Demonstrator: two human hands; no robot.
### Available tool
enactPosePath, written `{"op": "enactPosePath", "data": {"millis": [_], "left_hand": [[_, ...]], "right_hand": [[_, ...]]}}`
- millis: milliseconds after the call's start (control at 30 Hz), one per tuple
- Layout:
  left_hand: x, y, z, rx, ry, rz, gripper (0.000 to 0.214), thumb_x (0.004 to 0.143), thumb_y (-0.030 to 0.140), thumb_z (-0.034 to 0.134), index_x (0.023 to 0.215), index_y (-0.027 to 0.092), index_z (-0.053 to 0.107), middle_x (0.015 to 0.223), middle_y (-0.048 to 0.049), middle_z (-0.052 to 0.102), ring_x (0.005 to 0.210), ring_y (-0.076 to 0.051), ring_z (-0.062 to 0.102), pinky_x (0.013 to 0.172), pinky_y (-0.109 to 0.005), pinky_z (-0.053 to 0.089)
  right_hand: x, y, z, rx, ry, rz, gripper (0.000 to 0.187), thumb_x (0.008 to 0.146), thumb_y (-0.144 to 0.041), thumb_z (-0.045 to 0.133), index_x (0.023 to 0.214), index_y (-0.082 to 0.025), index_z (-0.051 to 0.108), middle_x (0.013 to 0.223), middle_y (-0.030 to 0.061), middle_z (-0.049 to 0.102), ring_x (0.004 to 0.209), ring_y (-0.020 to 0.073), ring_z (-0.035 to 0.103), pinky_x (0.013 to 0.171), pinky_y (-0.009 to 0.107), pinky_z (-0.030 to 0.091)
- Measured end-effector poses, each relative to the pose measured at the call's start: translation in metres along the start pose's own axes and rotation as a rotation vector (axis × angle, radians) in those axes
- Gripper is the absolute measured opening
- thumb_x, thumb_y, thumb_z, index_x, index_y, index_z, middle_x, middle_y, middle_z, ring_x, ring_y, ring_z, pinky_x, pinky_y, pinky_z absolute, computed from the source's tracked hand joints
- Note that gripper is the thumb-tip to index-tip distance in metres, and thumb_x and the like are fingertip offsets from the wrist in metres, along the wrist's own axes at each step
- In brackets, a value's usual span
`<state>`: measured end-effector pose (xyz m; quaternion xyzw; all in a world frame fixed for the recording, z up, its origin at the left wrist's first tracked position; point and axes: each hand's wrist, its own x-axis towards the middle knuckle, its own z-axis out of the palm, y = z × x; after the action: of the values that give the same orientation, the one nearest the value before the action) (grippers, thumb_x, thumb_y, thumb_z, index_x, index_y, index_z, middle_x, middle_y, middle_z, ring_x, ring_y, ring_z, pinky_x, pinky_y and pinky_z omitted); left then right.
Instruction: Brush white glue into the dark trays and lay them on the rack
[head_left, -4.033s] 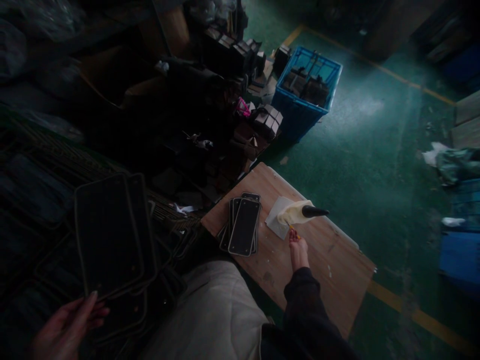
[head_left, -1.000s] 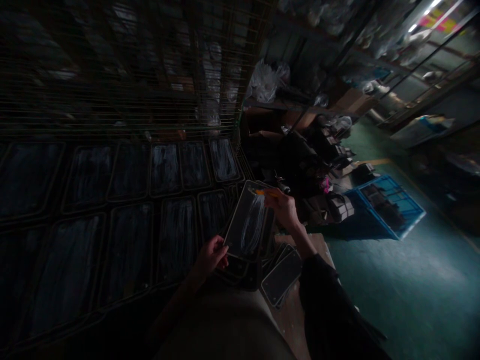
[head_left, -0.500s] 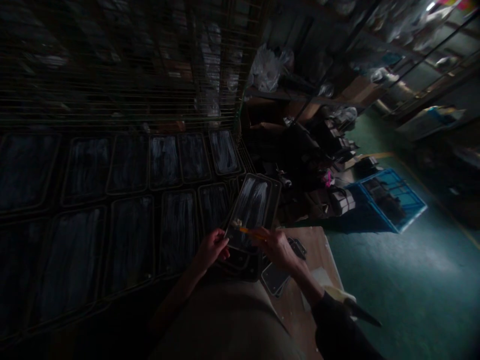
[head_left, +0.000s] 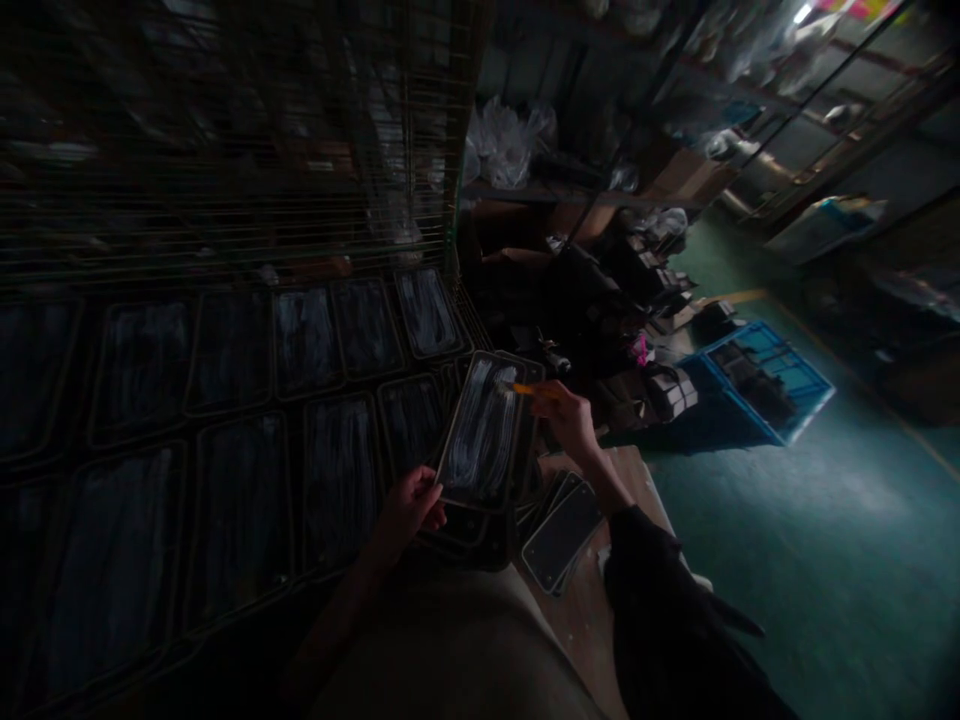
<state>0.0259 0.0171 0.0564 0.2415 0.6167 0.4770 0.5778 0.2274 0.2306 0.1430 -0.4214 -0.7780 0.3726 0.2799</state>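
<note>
A dark rectangular panel (head_left: 480,440) with rounded corners lies tilted before me, its face streaked with whitish paste. My left hand (head_left: 412,500) pinches this panel by its lower left corner. In my right hand (head_left: 562,410) is a brush (head_left: 534,389) with a yellow-orange handle; its bristles touch the panel's upper right part. More dark panels lie beneath the streaked one, partly hidden by it. To the right, below my right forearm, a small stack of similar panels (head_left: 562,535) rests on a wooden board (head_left: 637,480).
At left, rows of streaked panels (head_left: 337,460) lie beside a wire rack (head_left: 442,230). Dark stacked parts and boxes (head_left: 667,390) stand beyond my right hand. A blue crate (head_left: 810,410) sits on the green floor (head_left: 847,520). Clear plastic bags (head_left: 510,140) lie on a shelf behind.
My right hand has moved the brush from the panel's lower left up to its upper right. White streaks now reach lower on the panel. My left hand keeps its hold while the view shifts slightly.
</note>
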Motion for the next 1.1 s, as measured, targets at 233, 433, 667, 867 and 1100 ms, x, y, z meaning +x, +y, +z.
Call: {"op": "enactPosePath", "data": {"millis": [233, 433, 667, 867, 1100], "left_hand": [[0.001, -0.002, 0.000, 0.048, -0.003, 0.003, 0.029, 0.077, 0.043, 0.059, 0.089, 0.018, 0.049, 0.049, 0.0037, 0.061, 0.041, -0.015, 0.060, 0.040, -0.022, 0.046], [0.000, -0.004, 0.002, 0.031, 0.042, 0.026, 0.035, 0.074, 0.047, 0.062, 0.091, 0.019, 0.049, 0.053, 0.0038, 0.062, 0.043, -0.015, 0.061, 0.041, -0.022, 0.047], [-0.004, -0.005, 0.006, 0.006, 0.078, 0.016, 0.032, 0.075, 0.043, 0.062, 0.092, 0.018, 0.051, 0.056, 0.0039, 0.062, 0.044, -0.014, 0.061, 0.041, -0.022, 0.047], [-0.009, -0.002, 0.007, -0.049, 0.087, 0.018, 0.036, 0.075, 0.042, 0.065, 0.096, 0.018, 0.049, 0.067, 0.0041, 0.062, 0.050, -0.015, 0.065, 0.044, -0.023, 0.051], [-0.009, 0.006, 0.008, -0.060, 0.069, -0.041, 0.036, 0.073, 0.041, 0.067, 0.093, 0.016, 0.050, 0.073, -0.0001, 0.066, 0.059, -0.019, 0.070, 0.052, -0.028, 0.057]], "right_hand": [[0.034, -0.005, 0.014, -0.326, -0.072, -0.241, 0.025, 0.097, -0.030, 0.048, 0.115, -0.022, 0.062, 0.100, 0.0047, 0.071, 0.088, 0.0194, 0.068, 0.070, 0.023, 0.049], [0.036, 0.011, 0.008, -0.465, -0.100, -0.257, 0.023, 0.095, -0.026, 0.050, 0.114, -0.023, 0.062, 0.106, 0.0044, 0.070, 0.088, 0.0188, 0.067, 0.067, 0.022, 0.046], [-0.041, -0.017, 0.003, -0.343, -0.166, -0.202, 0.022, 0.095, -0.022, 0.046, 0.110, -0.021, 0.061, 0.093, 0.0036, 0.070, 0.075, 0.0158, 0.066, 0.064, 0.022, 0.043], [-0.084, -0.043, -0.006, -0.054, -0.371, -0.079, 0.022, 0.097, -0.030, 0.047, 0.112, -0.023, 0.061, 0.075, 0.0003, 0.069, 0.064, 0.0137, 0.066, 0.058, 0.019, 0.045], [-0.036, -0.018, -0.004, -0.189, -0.025, -0.102, 0.022, 0.095, -0.027, 0.046, 0.107, -0.019, 0.062, 0.082, 0.0035, 0.070, 0.070, 0.0159, 0.066, 0.061, 0.020, 0.044]]}}
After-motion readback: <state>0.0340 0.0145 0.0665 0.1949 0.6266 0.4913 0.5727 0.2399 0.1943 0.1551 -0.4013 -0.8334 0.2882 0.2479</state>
